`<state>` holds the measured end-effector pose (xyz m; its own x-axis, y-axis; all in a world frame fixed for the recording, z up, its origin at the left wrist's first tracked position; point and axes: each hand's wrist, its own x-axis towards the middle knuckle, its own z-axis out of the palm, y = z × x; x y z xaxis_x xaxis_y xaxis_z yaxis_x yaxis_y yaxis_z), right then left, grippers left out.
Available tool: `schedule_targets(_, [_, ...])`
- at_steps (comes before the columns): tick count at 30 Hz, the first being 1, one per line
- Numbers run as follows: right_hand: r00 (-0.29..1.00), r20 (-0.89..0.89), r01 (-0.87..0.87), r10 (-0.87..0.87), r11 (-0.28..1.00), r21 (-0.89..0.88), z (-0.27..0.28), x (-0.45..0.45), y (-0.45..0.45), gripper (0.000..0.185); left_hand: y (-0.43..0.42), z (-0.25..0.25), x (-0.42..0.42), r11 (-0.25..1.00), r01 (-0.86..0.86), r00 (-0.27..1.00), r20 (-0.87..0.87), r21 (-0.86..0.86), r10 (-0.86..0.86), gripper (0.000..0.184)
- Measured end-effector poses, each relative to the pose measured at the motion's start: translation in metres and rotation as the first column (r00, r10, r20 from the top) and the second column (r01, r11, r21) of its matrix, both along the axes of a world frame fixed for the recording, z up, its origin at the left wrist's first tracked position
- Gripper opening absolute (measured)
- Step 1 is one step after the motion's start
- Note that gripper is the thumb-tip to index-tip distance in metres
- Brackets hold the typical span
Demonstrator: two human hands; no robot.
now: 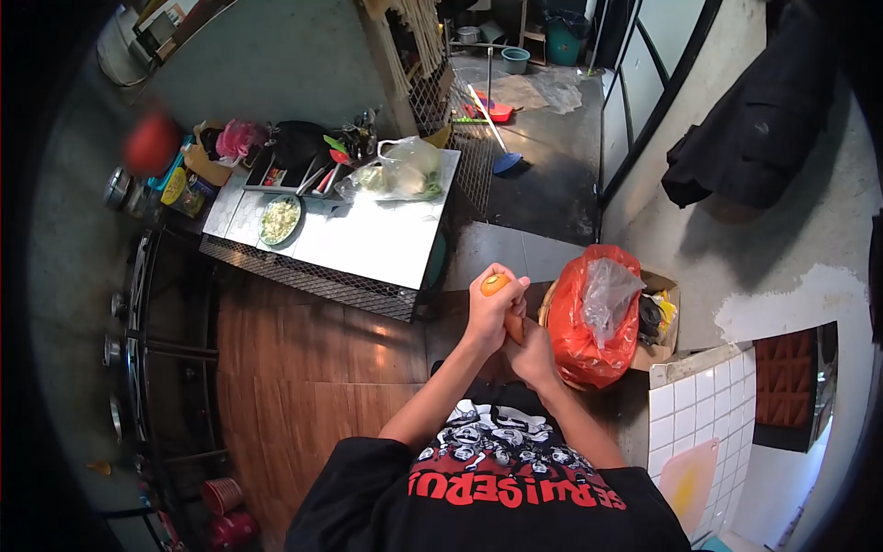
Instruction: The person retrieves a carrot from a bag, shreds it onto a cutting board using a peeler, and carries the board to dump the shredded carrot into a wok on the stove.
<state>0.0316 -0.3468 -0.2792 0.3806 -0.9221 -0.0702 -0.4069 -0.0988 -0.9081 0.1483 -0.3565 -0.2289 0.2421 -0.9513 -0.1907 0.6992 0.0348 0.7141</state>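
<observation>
A carrot (515,326) is held in front of the torso by both hands, over the floor between the counter (368,241) and a red plastic bag (581,344). Its thick end is gripped by the left hand (492,305), with the orange tip exposed above the fingers. Its lower part is held close to the right hand (532,353), whose fingers are closed; whether anything else is held there cannot be told. The two hands are pressed near each other. On the counter, a plate (280,221) of pale chopped food is set near the front edge, and a clear bag (409,167) with greenery in it is placed toward the far right corner. Between them, farther back, utensils are kept in a dark tray (287,175). The red plastic bag is topped by a crumpled translucent bag (607,296) and is stood just beside a cardboard box (664,342). A pink board (690,483) is seen against the white tiles (696,411) at lower right.
</observation>
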Motion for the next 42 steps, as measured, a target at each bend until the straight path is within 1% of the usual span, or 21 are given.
schedule_targets(3, [0.951,0.267,-0.174,0.155,0.984,0.048,-0.011,0.019,0.007,0.016,0.015,0.002,0.034,0.992,0.1,0.995,0.018,-0.081,-0.099,0.021])
schedule_targets(4, [0.951,0.264,-0.177,0.159,0.983,0.046,0.005,0.027,0.008,0.016,0.02,0.003,0.046,0.981,0.153,0.988,0.029,-0.116,-0.151,0.021])
schedule_targets(6, [0.895,0.369,-0.426,0.249,0.722,0.546,0.037,0.039,0.01,0.015,0.032,0.002,0.072,0.971,0.181,0.982,-0.019,-0.158,-0.186,0.021])
schedule_targets(7, [0.789,0.578,-0.589,0.208,0.524,0.615,0.039,0.045,0.012,0.016,0.037,0.001,0.086,0.913,0.273,0.934,-0.144,-0.302,-0.327,0.021])
schedule_targets(8, [0.789,0.577,-0.59,0.211,0.525,0.613,0.032,0.054,0.015,0.016,0.042,-0.002,0.099,0.829,0.335,0.848,-0.24,-0.449,-0.472,0.02])
schedule_targets(10, [0.597,0.79,-0.798,0.141,0.207,0.566,0.02,0.077,0.021,0.018,0.049,0.0,0.122,0.765,0.363,0.812,-0.222,-0.532,-0.54,0.019])
schedule_targets(12, [0.619,0.767,-0.783,0.17,0.211,0.585,0.017,0.103,0.027,0.021,0.058,0.007,0.143,0.925,0.316,0.939,-0.067,-0.211,-0.336,0.021])
schedule_targets(13, [0.737,0.628,-0.665,0.25,0.434,0.607,0.018,0.117,0.028,0.02,0.058,0.009,0.149,0.976,0.193,0.978,-0.065,-0.097,-0.2,0.02])
schedule_targets(14, [0.842,0.46,-0.522,0.283,0.643,0.56,0.018,0.133,0.029,0.019,0.058,0.007,0.157,0.974,0.2,0.976,-0.069,-0.108,-0.208,0.02])
schedule_targets(15, [0.919,0.264,-0.364,0.294,0.89,0.274,0.003,0.153,0.035,0.014,0.057,0.004,0.166,0.995,0.093,0.996,-0.005,-0.042,-0.094,0.02])
schedule_targets(18, [0.98,0.101,-0.174,0.169,0.984,0.04,-0.017,0.19,0.036,0.018,0.049,-0.003,0.182,0.996,-0.08,0.989,0.129,0.028,0.076,0.019])
schedule_targets(19, [0.99,-0.041,-0.135,0.136,0.99,0.026,-0.014,0.198,0.037,0.022,0.048,-0.008,0.187,0.98,-0.198,0.956,0.226,0.031,0.186,0.019])
schedule_targets(21, [0.985,-0.117,-0.124,0.123,0.992,0.002,-0.015,0.211,0.036,0.023,0.045,-0.014,0.193,0.919,-0.394,0.863,0.357,0.034,0.357,0.02])
schedule_targets(26, [0.979,-0.152,-0.132,0.133,0.991,0.019,-0.032,0.228,0.031,0.028,0.039,-0.031,0.212,0.902,-0.423,0.825,0.447,0.084,0.345,0.028])
schedule_targets(28, [0.985,-0.047,-0.161,0.165,0.984,0.079,-0.048,0.228,0.022,0.031,0.035,-0.043,0.217,0.934,-0.35,0.836,0.474,0.072,0.276,0.033])
schedule_targets(33, [0.983,-0.122,-0.115,0.135,0.98,0.16,-0.065,0.223,-0.014,0.032,0.012,-0.082,0.254,0.97,-0.229,0.89,0.422,0.085,0.174,0.041])
schedule_targets(37, [0.988,-0.154,0.008,0.008,0.994,0.104,-0.086,0.237,-0.071,0.039,-0.026,-0.145,0.335,0.852,-0.446,0.831,0.48,0.275,0.28,0.029])
schedule_targets(39, [0.995,-0.074,0.057,-0.062,0.996,-0.067,-0.089,0.256,-0.11,0.036,-0.05,-0.199,0.388,0.759,-0.542,0.771,0.573,0.36,0.279,0.025])
schedule_targets(40, [0.998,-0.069,-0.013,0.001,0.985,-0.173,-0.085,0.266,-0.135,0.032,-0.061,-0.225,0.409,0.693,-0.663,0.579,0.781,0.284,0.235,0.04])
schedule_targets(41, [0.995,0.1,0.039,-0.014,0.966,-0.257,-0.093,0.283,-0.161,0.028,-0.069,-0.218,0.419,0.697,-0.686,0.435,0.886,0.209,0.162,0.057])
schedule_targets(42, [0.978,0.068,-0.164,0.2,0.922,-0.35,-0.086,0.29,-0.187,0.038,-0.082,-0.23,0.433,0.696,-0.715,0.271,0.945,0.071,0.182,0.068])
